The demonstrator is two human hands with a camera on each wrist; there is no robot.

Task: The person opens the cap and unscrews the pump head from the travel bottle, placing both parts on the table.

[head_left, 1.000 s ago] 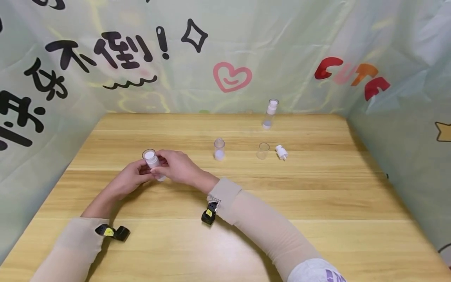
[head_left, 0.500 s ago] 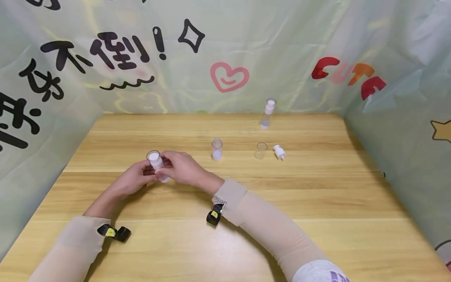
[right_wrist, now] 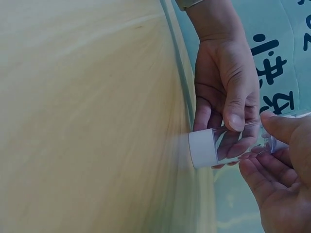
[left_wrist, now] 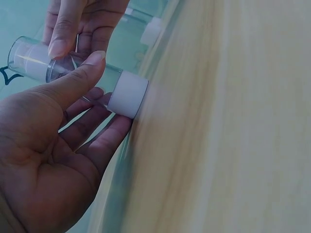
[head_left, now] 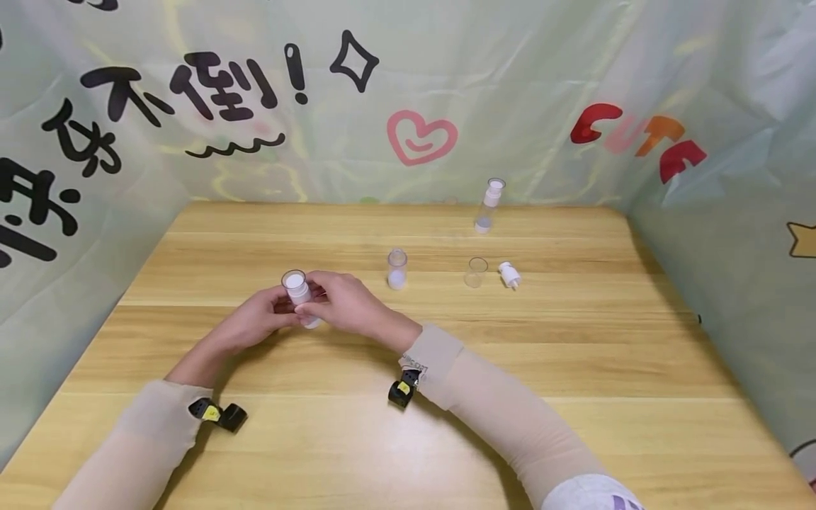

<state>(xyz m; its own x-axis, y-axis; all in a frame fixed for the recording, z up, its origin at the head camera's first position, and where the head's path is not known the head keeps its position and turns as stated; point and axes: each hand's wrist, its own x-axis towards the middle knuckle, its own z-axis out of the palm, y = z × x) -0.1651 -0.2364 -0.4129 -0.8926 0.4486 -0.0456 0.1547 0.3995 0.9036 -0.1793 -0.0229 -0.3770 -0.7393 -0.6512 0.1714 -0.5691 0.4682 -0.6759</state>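
Observation:
Both hands hold one small clear pump bottle [head_left: 299, 292] with a white base, at the left part of the table. Its white pump head sits under a clear cap at the top. My left hand [head_left: 258, 319] grips the clear body from the left, thumb across it, just above the white base [left_wrist: 129, 94]. Higher up, my right hand [head_left: 347, 303] pinches the bottle near the collar with thumb and fingers. The right wrist view shows the white base [right_wrist: 202, 148] close by the tabletop, the bottle leaning slightly. Fingers hide part of the middle.
A clear bottle body [head_left: 397, 270] with white bottom stands right of the hands on the wooden table [head_left: 574, 368]. Farther right are a clear cap [head_left: 476, 273] and a loose white pump head [head_left: 509, 275]. An assembled pump bottle [head_left: 489, 205] stands by the back cloth [head_left: 510, 92].
Both hands have shifted a little to the right together with the bottle, keeping the same hold. The other pieces on the table have stayed in place.

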